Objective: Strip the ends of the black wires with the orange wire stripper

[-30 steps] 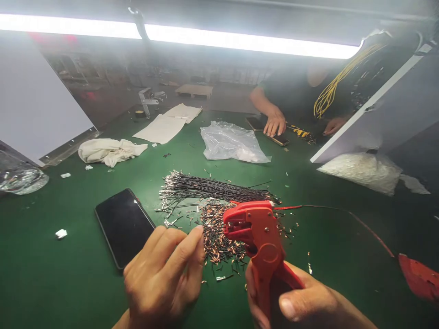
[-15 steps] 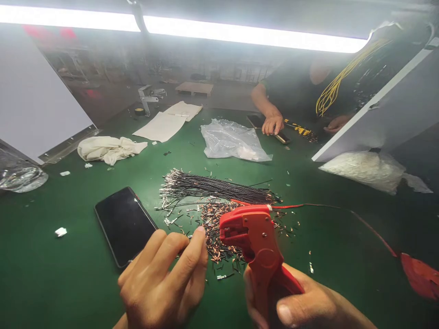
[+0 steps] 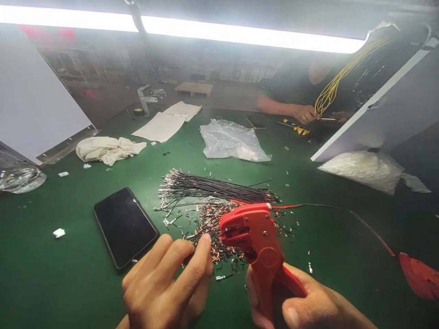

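My left hand (image 3: 168, 278) is closed in a pinch just left of the tool's jaws. A short stretch of thin black wire (image 3: 218, 235) shows between its fingertips and the jaws; the rest is hidden by the fingers. My right hand (image 3: 308, 297) is wrapped round the handles of a red wire stripper (image 3: 264, 237), whose head points left. Below the tool's head lies a heap of black and copper wire offcuts (image 3: 212, 219). Behind it is a bundle of black wires (image 3: 212, 186) with metal terminals at the left ends and bare copper at the right.
A phone (image 3: 125, 228) lies left of the heap. Farther back are a white cloth (image 3: 109, 150), papers (image 3: 164, 123), a clear plastic bag (image 3: 233, 139) and another filled bag (image 3: 363, 169). A red tool (image 3: 420, 274) lies at right. Across the green table, a person's hands (image 3: 305, 113) hold something thin.
My left hand has moved slightly right, its fingertips closer to the stripper's jaws. The person opposite has lifted a hand from the table with a phone-like object and brought both hands together.
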`<state>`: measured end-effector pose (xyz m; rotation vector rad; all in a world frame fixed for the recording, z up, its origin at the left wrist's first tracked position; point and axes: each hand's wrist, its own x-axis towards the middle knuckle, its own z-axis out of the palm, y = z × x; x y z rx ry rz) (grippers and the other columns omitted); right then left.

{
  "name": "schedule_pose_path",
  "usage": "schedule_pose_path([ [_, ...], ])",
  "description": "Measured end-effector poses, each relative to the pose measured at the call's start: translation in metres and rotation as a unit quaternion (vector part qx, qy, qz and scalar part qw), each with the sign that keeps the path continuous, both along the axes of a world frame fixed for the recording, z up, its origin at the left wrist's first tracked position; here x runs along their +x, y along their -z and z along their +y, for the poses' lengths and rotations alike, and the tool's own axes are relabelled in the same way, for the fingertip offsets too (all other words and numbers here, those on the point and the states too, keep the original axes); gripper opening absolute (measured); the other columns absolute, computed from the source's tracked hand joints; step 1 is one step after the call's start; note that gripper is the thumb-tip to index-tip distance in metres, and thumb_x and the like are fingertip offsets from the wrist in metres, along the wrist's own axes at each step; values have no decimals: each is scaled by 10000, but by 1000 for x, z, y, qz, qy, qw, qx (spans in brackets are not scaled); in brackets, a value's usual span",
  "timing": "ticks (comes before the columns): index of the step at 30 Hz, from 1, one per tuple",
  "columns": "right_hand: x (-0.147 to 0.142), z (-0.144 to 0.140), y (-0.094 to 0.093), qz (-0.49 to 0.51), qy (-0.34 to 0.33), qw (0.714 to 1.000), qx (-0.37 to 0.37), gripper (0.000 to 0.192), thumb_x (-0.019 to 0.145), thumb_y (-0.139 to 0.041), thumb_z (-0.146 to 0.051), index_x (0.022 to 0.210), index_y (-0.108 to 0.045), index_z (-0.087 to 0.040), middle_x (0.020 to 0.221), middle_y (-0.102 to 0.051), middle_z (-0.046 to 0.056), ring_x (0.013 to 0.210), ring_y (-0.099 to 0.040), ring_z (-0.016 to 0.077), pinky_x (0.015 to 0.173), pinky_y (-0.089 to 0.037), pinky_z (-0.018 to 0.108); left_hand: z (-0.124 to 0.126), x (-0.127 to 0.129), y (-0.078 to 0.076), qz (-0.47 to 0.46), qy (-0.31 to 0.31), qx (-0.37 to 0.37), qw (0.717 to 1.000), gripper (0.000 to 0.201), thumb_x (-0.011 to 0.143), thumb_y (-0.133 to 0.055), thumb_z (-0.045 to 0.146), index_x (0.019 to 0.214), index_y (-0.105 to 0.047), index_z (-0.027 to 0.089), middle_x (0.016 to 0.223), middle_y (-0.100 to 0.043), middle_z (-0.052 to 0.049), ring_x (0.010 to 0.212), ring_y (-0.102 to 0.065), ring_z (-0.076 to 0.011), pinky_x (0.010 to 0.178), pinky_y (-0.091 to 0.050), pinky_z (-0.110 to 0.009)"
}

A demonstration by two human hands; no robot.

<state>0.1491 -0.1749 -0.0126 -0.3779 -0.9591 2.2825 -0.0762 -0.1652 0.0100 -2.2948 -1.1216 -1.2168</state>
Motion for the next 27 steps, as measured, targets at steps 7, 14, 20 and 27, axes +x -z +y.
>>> schedule_pose_path([
  [7,3,-12,3,-42,45,997,-46,348,695,-777,-401,780,-603,-112,590,-510,-17,524,-424,73,465,-252,196,2,3,-3,-6,12,5,1000,244,754,-712,-17,970,-702,97,633,-620,-5,603,-434,-101,538,-360,-224],
  [14,3,-12,9,-6,41,999,-30,366,761,-761,-424,819,-593,-105,597,-486,-31,514,-419,58,485,-283,182,1,0,-5,7,23,4,1000,228,762,-702,-11,966,-698,90,642,-627,-19,608,-432,-107,532,-359,-228],
  [20,1,-12,3,-17,49,998,-40,414,750,-788,-471,766,-563,-124,608,-467,-35,495,-371,49,463,-257,191,2,-1,-4,7,17,4,1000,233,768,-702,-11,981,-701,85,663,-635,-23,629,-443,-112,564,-366,-239],
  [27,8,-12,13,-63,17,997,-35,500,732,-776,-594,812,-561,-150,622,-421,-59,562,-397,88,613,-392,246,4,-2,2,-9,16,-20,1000,292,771,-715,-8,1045,-703,93,713,-648,-37,655,-472,-121,598,-358,-256],
])
